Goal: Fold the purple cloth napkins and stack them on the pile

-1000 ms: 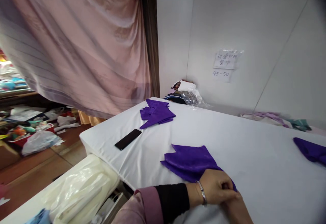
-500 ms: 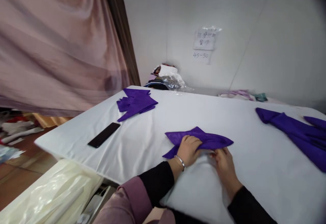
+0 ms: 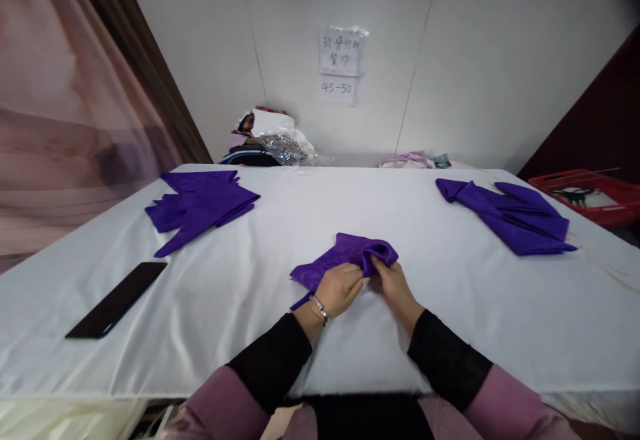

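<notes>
A purple cloth napkin (image 3: 345,257) lies partly folded on the white table (image 3: 450,307) in front of me. My left hand (image 3: 337,289), with a bracelet at the wrist, pinches the napkin's near edge. My right hand (image 3: 393,280) grips the folded right end of the same napkin. Both hands are closed on the fabric and nearly touch each other.
A pile of folded purple napkins (image 3: 200,203) sits at the left, and loose purple napkins (image 3: 510,217) lie at the right. A black phone (image 3: 117,299) rests near the left front edge. A red tray (image 3: 593,193) stands beyond the right edge. Bags (image 3: 273,140) lean against the wall.
My view has swung right to face the table squarely. The napkin has been folded narrower, and my hands have drawn close together on it.
</notes>
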Motion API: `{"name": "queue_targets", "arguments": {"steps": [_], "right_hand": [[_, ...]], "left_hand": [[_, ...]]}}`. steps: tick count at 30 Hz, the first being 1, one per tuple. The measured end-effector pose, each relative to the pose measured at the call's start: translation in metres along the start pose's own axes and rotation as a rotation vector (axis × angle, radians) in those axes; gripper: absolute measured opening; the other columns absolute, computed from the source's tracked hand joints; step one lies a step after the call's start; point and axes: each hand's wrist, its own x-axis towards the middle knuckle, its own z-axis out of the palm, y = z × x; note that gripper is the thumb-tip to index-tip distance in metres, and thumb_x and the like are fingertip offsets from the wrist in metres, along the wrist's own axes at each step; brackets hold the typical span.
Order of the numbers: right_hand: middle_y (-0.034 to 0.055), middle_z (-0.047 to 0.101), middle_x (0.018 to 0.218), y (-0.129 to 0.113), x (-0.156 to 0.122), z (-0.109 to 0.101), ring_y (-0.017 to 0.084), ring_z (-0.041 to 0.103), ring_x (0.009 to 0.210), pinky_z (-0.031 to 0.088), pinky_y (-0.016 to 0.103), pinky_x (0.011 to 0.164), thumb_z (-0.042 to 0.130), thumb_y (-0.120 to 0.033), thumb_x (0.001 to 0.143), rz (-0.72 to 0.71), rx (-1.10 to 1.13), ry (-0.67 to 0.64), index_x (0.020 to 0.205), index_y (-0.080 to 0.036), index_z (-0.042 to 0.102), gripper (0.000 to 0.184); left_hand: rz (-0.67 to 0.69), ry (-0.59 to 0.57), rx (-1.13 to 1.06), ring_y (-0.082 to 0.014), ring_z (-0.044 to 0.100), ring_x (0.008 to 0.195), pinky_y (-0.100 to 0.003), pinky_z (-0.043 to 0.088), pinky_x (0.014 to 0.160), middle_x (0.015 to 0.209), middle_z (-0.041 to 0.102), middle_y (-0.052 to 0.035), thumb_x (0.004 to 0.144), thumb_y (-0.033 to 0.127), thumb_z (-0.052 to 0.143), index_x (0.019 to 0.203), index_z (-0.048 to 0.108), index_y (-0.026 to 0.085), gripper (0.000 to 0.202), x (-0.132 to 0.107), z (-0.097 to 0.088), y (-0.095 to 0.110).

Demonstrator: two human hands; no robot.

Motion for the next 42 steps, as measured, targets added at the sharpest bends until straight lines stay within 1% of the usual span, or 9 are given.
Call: {"name": "queue_targets", "arguments": {"steps": [3, 7, 13, 19, 23, 31, 35, 38, 42], "right_hand": [[0.0004, 0.061, 0.064, 0.001, 0.005, -0.005, 0.016, 0.054, 0.058, 0.044, 0.029, 0.056, 0.065, -0.046, 0.072, 0.048, 0.068, 0.079, 0.074, -0.018, 0.062, 0.028], [-0.0044, 0.049, 0.051, -0.004, 0.011, -0.012, 0.012, 0.043, 0.048, 0.036, 0.025, 0.047, 0.062, -0.031, 0.072, -0.012, 0.097, 0.088, 0.063, -0.021, 0.052, 0.017], [-0.0058, 0.042, 0.055, -0.017, 0.017, -0.017, 0.011, 0.037, 0.049, 0.035, 0.024, 0.047, 0.06, -0.038, 0.076, -0.058, 0.146, 0.134, 0.07, -0.022, 0.051, 0.019], [-0.0034, 0.055, 0.07, -0.024, 0.022, -0.025, 0.012, 0.048, 0.062, 0.042, 0.024, 0.058, 0.062, -0.041, 0.075, -0.155, 0.086, 0.305, 0.083, -0.02, 0.059, 0.022], [-0.0043, 0.06, 0.077, -0.023, 0.027, -0.028, 0.012, 0.054, 0.068, 0.045, 0.025, 0.065, 0.062, -0.037, 0.072, -0.139, 0.169, 0.325, 0.087, -0.022, 0.057, 0.021], [-0.0038, 0.06, 0.07, -0.025, 0.023, -0.024, 0.012, 0.052, 0.062, 0.044, 0.024, 0.06, 0.06, -0.041, 0.075, -0.104, 0.094, 0.237, 0.079, -0.02, 0.058, 0.022], [-0.0017, 0.063, 0.071, -0.032, 0.015, -0.019, 0.014, 0.055, 0.064, 0.045, 0.025, 0.059, 0.065, -0.035, 0.07, -0.07, 0.096, 0.176, 0.079, -0.019, 0.061, 0.019], [-0.0022, 0.064, 0.072, -0.036, 0.009, -0.016, 0.013, 0.055, 0.062, 0.044, 0.024, 0.057, 0.07, -0.029, 0.065, -0.009, 0.069, 0.021, 0.091, -0.02, 0.064, 0.028], [-0.0015, 0.066, 0.077, -0.035, 0.002, -0.013, 0.012, 0.056, 0.062, 0.044, 0.024, 0.058, 0.073, -0.026, 0.061, 0.041, -0.123, -0.278, 0.098, -0.021, 0.068, 0.038]], "left_hand": [[-0.096, 0.121, 0.081, -0.0114, 0.053, 0.065, -0.023, 0.042, 0.063, 0.067, 0.058, 0.0, 0.094, 0.031, 0.038, 0.073, 0.056, 0.019, 0.03, 0.001, -0.004, -0.006], [-0.265, 0.266, 0.164, -0.013, 0.052, 0.063, -0.025, 0.039, 0.06, 0.067, 0.057, -0.0006, 0.094, 0.032, 0.036, 0.075, 0.056, 0.019, 0.03, 0.0, -0.021, -0.028], [-0.498, 0.476, 0.275, -0.0147, 0.049, 0.064, -0.027, 0.034, 0.06, 0.067, 0.055, -0.002, 0.09, 0.033, 0.039, 0.073, 0.053, 0.019, 0.026, -0.002, -0.058, -0.061], [-0.562, 0.513, 0.224, -0.0114, 0.045, 0.057, -0.024, 0.034, 0.058, 0.059, 0.049, 0.0016, 0.088, 0.036, 0.041, 0.066, 0.049, 0.019, 0.029, -0.002, -0.064, -0.06], [-0.626, 0.511, 0.183, -0.0101, 0.041, 0.052, -0.023, 0.032, 0.054, 0.052, 0.045, 0.004, 0.086, 0.039, 0.045, 0.064, 0.05, 0.019, 0.03, -0.001, -0.063, -0.06], [-0.685, 0.464, 0.114, -0.0091, 0.036, 0.048, -0.023, 0.03, 0.051, 0.046, 0.038, 0.0058, 0.081, 0.046, 0.049, 0.055, 0.047, 0.02, 0.037, -0.001, -0.063, -0.062], [-0.737, 0.477, 0.113, -0.0096, 0.036, 0.048, -0.023, 0.03, 0.051, 0.046, 0.039, 0.0056, 0.081, 0.047, 0.049, 0.055, 0.048, 0.02, 0.038, -0.001, -0.064, -0.066], [-0.794, 0.532, 0.131, -0.01, 0.036, 0.049, -0.023, 0.029, 0.051, 0.046, 0.039, 0.0051, 0.082, 0.046, 0.047, 0.056, 0.048, 0.02, 0.038, -0.002, -0.072, -0.069], [-0.949, 0.591, 0.19, -0.0112, 0.036, 0.049, -0.025, 0.026, 0.049, 0.044, 0.037, 0.0047, 0.082, 0.049, 0.046, 0.053, 0.046, 0.02, 0.041, -0.003, -0.086, -0.076]]}}
